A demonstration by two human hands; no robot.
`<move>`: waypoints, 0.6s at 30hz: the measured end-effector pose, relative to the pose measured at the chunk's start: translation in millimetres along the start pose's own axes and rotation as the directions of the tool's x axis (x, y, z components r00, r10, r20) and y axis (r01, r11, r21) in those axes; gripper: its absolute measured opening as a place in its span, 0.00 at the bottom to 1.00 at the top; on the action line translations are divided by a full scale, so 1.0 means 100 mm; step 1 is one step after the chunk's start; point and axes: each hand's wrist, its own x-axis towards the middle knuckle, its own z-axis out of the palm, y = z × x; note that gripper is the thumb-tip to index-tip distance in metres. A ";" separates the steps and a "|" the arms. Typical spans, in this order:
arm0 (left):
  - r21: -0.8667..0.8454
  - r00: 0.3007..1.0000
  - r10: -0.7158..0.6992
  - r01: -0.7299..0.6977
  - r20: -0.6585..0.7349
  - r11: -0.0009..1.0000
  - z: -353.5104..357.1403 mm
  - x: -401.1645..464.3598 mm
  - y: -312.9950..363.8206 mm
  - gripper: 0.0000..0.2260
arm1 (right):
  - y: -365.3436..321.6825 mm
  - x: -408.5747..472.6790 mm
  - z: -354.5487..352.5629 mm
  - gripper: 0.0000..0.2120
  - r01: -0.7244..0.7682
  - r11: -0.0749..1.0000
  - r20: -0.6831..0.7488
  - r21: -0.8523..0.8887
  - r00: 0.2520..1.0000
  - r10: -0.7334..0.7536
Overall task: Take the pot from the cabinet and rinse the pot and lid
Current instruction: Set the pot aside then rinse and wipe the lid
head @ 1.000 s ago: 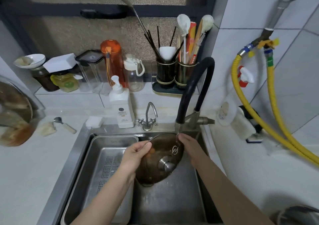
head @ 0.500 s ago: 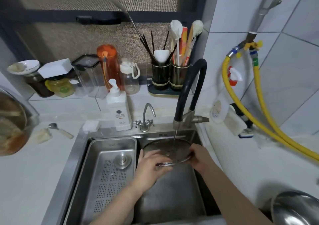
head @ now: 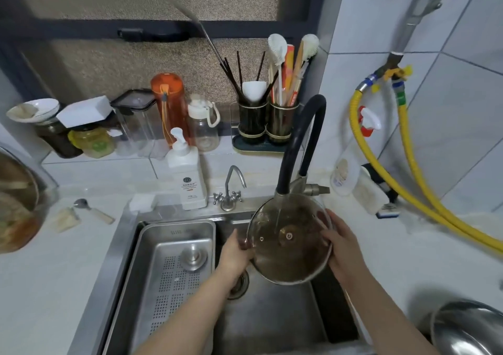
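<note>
Two hands hold the glass lid (head: 288, 239) over the right basin of the sink (head: 272, 322), tilted up on edge so that its underside, with the small centre screw, faces the camera. It sits directly under the outlet of the black hose faucet (head: 299, 147), and a thin thread of water appears to run down its inner face. The lid lies between the hands, its rim spanning from one to the other, so neither is clearly nearer; each has its own side.

The left hand (head: 234, 254) grips the left edge, fingers curled behind the glass and closed on the rim. The right hand (head: 340, 248) clamps the right edge, thumb on the near face and fingers (head: 322, 218) showing through the glass behind. Both are shut on the lid and nothing else.

Judging by this, the lid rinse is under way, and turning the lid about its centre would bring the rest under the stream. A steel strainer tray (head: 174, 267) fills the left basin. The pot (head: 468, 330), as it seems, rests on the bench (head: 394, 262) at the lower right, well apart from the hands.
</note>
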 end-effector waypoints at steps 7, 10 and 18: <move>-0.191 0.999 0.030 -0.032 -0.012 0.981 -0.12 -0.03 0.26 0.16 | 0.17 0.00 -0.18 0.14 -0.037 0.994 0.034 0.098 0.999 0.034; -0.188 0.997 0.057 -0.066 -0.055 0.980 -0.27 -0.08 0.36 0.15 | 0.37 0.01 -0.10 0.16 -0.116 0.987 0.011 0.113 0.993 0.116; -0.198 0.989 -0.016 -0.014 -0.149 0.980 -0.62 -0.28 0.47 0.06 | 0.60 0.16 0.34 0.15 -0.307 0.947 -0.012 -0.091 0.952 0.307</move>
